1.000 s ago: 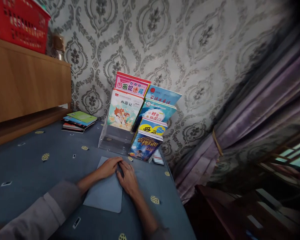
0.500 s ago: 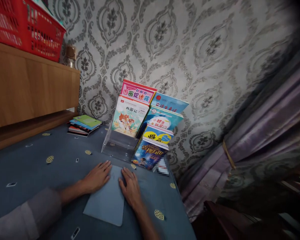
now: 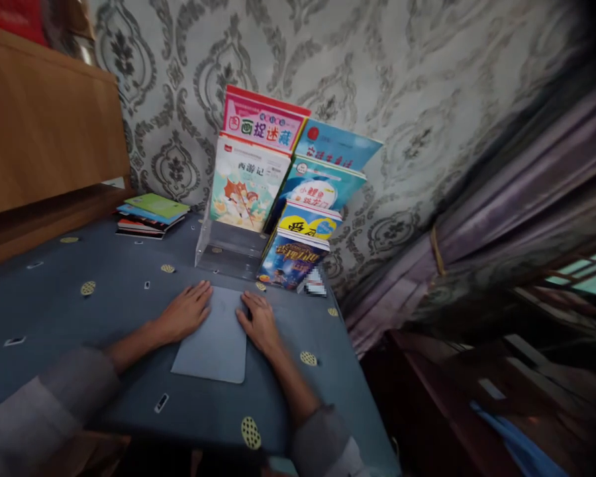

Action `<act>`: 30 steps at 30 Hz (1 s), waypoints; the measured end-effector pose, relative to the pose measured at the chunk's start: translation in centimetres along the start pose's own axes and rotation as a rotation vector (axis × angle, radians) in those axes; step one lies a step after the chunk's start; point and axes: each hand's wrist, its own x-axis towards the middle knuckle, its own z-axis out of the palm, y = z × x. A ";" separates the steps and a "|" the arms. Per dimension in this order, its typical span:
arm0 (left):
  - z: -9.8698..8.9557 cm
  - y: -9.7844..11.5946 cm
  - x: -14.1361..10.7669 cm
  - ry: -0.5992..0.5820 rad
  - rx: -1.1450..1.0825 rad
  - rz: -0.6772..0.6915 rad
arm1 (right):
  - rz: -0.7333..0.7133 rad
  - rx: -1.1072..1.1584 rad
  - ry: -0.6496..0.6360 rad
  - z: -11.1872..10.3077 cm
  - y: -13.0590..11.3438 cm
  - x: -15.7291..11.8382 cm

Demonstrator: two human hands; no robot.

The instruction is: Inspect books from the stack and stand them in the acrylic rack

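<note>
My left hand (image 3: 186, 311) lies flat, palm down, on the blue patterned tablecloth (image 3: 109, 318), with its fingers at the left edge of a plain grey-blue rectangular sheet or board (image 3: 213, 344). On the opposite side, my right hand (image 3: 259, 320) rests palm down along the right edge, thumb out toward it. Neither hand grips anything. Just beyond the fingertips stands a clear stepped book rack (image 3: 228, 255). It holds a white illustrated book (image 3: 248, 185), a pink book (image 3: 263, 122), and on the right side blue, teal and yellow books, with a dark blue book (image 3: 293, 258) in front.
A small stack of books (image 3: 151, 213) lies at the back left beside a wooden cabinet (image 3: 49, 119). Patterned wallpaper rises behind. A purple curtain (image 3: 402, 265) hangs past the table's right edge, above dark furniture (image 3: 442, 397).
The camera view has tilted down and shifted, so the rack and table sit higher in the picture. Both hands keep their places beside the grey-blue sheet.
</note>
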 end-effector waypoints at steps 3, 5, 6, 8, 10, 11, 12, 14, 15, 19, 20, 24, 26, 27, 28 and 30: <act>-0.2 -0.1 0.0 0.012 0.032 0.020 | 0.002 0.056 -0.023 -0.2 0.7 0.1; -0.6 -0.1 0.1 0.014 0.049 0.049 | 0.002 0.080 -0.039 -0.4 1.1 0.1; -0.7 -0.1 0.2 0.008 0.047 0.071 | 0.003 0.088 -0.044 -0.5 1.3 0.1; -1.0 0.0 0.4 -0.012 0.033 0.128 | 0.010 0.103 -0.049 -0.6 1.5 0.1; -1.3 0.4 0.8 -0.048 0.013 0.188 | 0.027 0.113 -0.047 -0.6 1.6 0.2; -1.4 0.8 1.1 -0.073 0.003 0.213 | 0.039 0.119 -0.048 -0.5 1.7 0.2; -1.5 1.3 1.3 -0.103 -0.007 0.236 | 0.048 0.126 -0.049 -0.5 1.7 0.2; -1.7 2.4 1.8 -0.176 -0.034 0.290 | 0.057 0.131 -0.051 -0.3 1.6 0.3; -1.8 3.0 1.9 -0.214 -0.051 0.321 | 0.056 0.129 -0.051 -0.3 1.6 0.3; -2.6 5.0 1.5 -0.340 -0.125 0.431 | 0.052 0.104 -0.060 -0.3 1.6 0.3; -2.8 5.4 1.1 -0.367 -0.146 0.461 | 0.054 0.095 -0.062 -0.3 1.5 0.3; -4.1 6.5 -1.0 -0.434 -0.251 0.593 | 0.064 0.061 -0.076 -0.5 1.3 0.2; -4.7 7.1 -2.0 -0.443 -0.292 0.633 | 0.065 0.047 -0.087 -0.7 1.1 0.0; -4.9 7.3 -2.3 -0.446 -0.304 0.645 | 0.064 0.035 -0.089 -0.7 0.9 0.0; -5.0 7.5 -2.5 -0.446 -0.309 0.650 | 0.061 0.021 -0.092 -0.8 0.8 -0.1; -5.2 7.8 -2.7 -0.437 -0.309 0.652 | 0.051 -0.012 -0.108 -0.9 0.4 -0.3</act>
